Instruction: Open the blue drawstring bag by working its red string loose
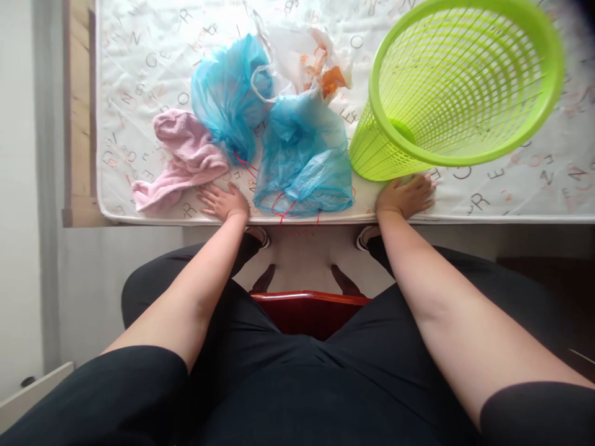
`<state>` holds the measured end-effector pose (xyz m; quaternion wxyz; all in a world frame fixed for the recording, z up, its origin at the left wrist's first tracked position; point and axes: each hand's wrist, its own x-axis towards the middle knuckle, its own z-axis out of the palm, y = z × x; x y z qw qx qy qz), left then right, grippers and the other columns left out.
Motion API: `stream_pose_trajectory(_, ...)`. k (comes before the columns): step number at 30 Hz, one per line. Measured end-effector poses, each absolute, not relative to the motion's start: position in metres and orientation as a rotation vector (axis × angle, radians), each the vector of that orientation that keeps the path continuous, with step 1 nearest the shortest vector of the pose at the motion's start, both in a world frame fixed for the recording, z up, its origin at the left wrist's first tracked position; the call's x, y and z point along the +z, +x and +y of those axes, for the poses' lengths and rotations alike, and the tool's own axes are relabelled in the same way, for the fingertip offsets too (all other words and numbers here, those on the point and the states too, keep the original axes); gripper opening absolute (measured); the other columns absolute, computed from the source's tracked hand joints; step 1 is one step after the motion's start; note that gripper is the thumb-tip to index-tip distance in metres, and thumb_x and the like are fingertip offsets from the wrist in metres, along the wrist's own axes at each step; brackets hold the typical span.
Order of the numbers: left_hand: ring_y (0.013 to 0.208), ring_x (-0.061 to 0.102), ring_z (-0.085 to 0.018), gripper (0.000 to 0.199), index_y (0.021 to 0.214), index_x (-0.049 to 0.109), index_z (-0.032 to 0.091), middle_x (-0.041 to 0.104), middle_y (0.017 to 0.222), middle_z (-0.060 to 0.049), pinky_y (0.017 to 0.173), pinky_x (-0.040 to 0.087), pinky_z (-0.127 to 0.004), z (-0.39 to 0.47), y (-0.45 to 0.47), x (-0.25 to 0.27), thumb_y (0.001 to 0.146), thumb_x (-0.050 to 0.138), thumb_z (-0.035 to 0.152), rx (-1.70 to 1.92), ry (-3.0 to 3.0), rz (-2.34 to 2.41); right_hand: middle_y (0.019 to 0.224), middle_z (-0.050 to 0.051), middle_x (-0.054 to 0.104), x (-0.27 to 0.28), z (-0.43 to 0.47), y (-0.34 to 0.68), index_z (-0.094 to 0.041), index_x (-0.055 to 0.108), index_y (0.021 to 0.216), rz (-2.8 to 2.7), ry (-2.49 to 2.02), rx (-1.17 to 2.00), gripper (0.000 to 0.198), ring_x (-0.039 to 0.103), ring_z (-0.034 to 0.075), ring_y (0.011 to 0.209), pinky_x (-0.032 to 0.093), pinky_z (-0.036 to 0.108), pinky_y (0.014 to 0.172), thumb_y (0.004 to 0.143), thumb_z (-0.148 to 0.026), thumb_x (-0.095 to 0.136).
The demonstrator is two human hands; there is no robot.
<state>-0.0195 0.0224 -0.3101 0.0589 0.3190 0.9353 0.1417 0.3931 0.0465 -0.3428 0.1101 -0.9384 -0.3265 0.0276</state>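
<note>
Evidently at rest: left grip (pixel 225 201) palm-down near the mattress (pixel 125 43) edge, fingers spread, holding nothing; right grip (pixel 405 197) also palm-down, fingers closer together, holding nothing. Resting well, I judge, calls for loose wrists, clear of the red drawstring (pixel 288 212); the thin plastic probably wants gathering in a full handful. Pink cloth (pixel 186 152) at left grip's 11 o'clock, just beside the fingers. Front blue bag (pixel 304 155) between grips, at left's 2 o'clock. Green basket (pixel 379 145) at right's 12 to 1, close by.
</note>
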Motion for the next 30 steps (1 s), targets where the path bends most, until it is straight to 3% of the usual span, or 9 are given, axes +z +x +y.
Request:
stream_pose_trajectory(4, 0.171, 0.012, -0.044, 0.073, 0.171, 0.033, 0.011, 0.025, 0.178, -0.032, 0.126, 0.023, -0.080, 0.023, -0.015, -0.301, 0.107, 0.042, 0.046, 0.365, 0.949, 2.817, 0.170, 0.028, 0.043, -0.342, 0.045, 0.393, -0.015, 0.055, 0.155, -0.998, -2.736, 0.089, 0.055, 0.030, 0.033, 0.166, 0.019, 0.066, 0.130, 0.101, -0.022, 0.044)
stream_pose_trajectory(7, 0.166, 0.027, -0.044, 0.073, 0.170, 0.032, 0.007, 0.036, 0.172, -0.034, 0.127, 0.024, -0.076, 0.024, -0.013, -0.297, 0.107, 0.043, 0.043, 0.379, 0.942, 2.816, 0.172, 0.028, 0.042, -0.343, 0.046, 0.394, -0.014, 0.053, 0.157, -0.975, -2.744, 0.084, 0.056, 0.029, 0.032, 0.166, 0.014, 0.065, 0.132, 0.103, -0.022, 0.043)
stream_pose_trajectory(11, 0.155, 0.047, -0.043, 0.070, 0.172, 0.027, 0.010, 0.052, 0.160, -0.035, 0.121, 0.035, -0.072, 0.026, -0.013, -0.298, 0.109, 0.039, 0.040, 0.463, 0.907, 2.722, 0.172, 0.026, 0.041, -0.344, 0.045, 0.395, -0.015, 0.052, 0.157, -0.989, -2.725, 0.093, 0.056, 0.029, 0.033, 0.166, 0.015, 0.066, 0.132, 0.103, -0.023, 0.042)
stream_pose_trajectory(16, 0.152, 0.049, -0.044, 0.069, 0.167, 0.034, 0.009, 0.053, 0.158, -0.034, 0.118, 0.041, -0.069, 0.021, -0.022, -0.309, 0.107, 0.045, 0.041, 0.523, 0.919, 2.779, 0.172, 0.023, 0.043, -0.339, 0.043, 0.392, -0.014, 0.053, 0.155, -1.033, -2.704, 0.100, 0.056, 0.031, 0.035, 0.165, 0.020, 0.069, 0.132, 0.102, -0.027, 0.044)
stream_pose_trajectory(18, 0.154, 0.046, -0.043, 0.061, 0.159, 0.048, 0.012, 0.054, 0.160, -0.030, 0.122, 0.038, -0.067, 0.022, -0.026, -0.310, 0.104, 0.051, 0.036, 0.548, 0.994, 2.817, 0.172, 0.024, 0.042, -0.335, 0.044, 0.390, -0.012, 0.051, 0.156, -1.062, -2.705, 0.134, 0.057, 0.030, 0.037, 0.166, 0.021, 0.071, 0.132, 0.101, -0.027, 0.045)
stream_pose_trajectory(21, 0.147, 0.054, -0.036, 0.039, 0.129, 0.072, 0.016, 0.067, 0.145, -0.020, 0.127, 0.037, -0.057, 0.040, -0.030, -0.301, 0.097, 0.050, 0.018, 0.578, 1.238, 2.674, 0.174, 0.027, 0.037, -0.329, 0.046, 0.389, -0.012, 0.046, 0.162, -1.097, -2.727, 0.194, 0.061, 0.027, 0.039, 0.167, 0.021, 0.076, 0.130, 0.103, -0.027, 0.042)
stream_pose_trajectory(24, 0.134, 0.063, -0.031, 0.035, 0.121, 0.073, 0.015, 0.072, 0.130, -0.017, 0.125, 0.043, -0.046, 0.075, -0.030, -0.282, 0.095, 0.050, 0.017, 0.609, 1.451, 2.393, 0.178, 0.027, 0.030, -0.319, 0.046, 0.389, -0.011, 0.041, 0.167, -1.170, -2.756, 0.314, 0.063, 0.022, 0.041, 0.168, 0.021, 0.077, 0.129, 0.106, -0.029, 0.036)
stream_pose_trajectory(27, 0.146, 0.052, -0.034, 0.034, 0.119, 0.072, 0.016, 0.067, 0.135, -0.014, 0.132, 0.033, -0.046, 0.107, -0.030, -0.263, 0.086, 0.068, 0.021, 0.584, 1.498, 2.284, 0.182, 0.026, 0.018, -0.300, 0.043, 0.388, -0.006, 0.031, 0.171, -1.274, -2.768, 0.511, 0.068, 0.016, 0.042, 0.170, 0.021, 0.073, 0.132, 0.108, -0.032, 0.033)
stream_pose_trajectory(30, 0.123, 0.064, -0.033, 0.016, 0.087, 0.070, 0.017, 0.069, 0.090, -0.004, 0.125, 0.042, -0.050, 0.127, -0.032, -0.249, 0.073, 0.072, 0.011, 0.505, 1.357, 2.231, 0.183, 0.026, 0.014, -0.273, 0.040, 0.379, -0.006, 0.028, 0.173, -1.369, -2.785, 0.801, 0.073, 0.017, 0.044, 0.169, 0.030, 0.069, 0.129, 0.105, -0.029, 0.043)
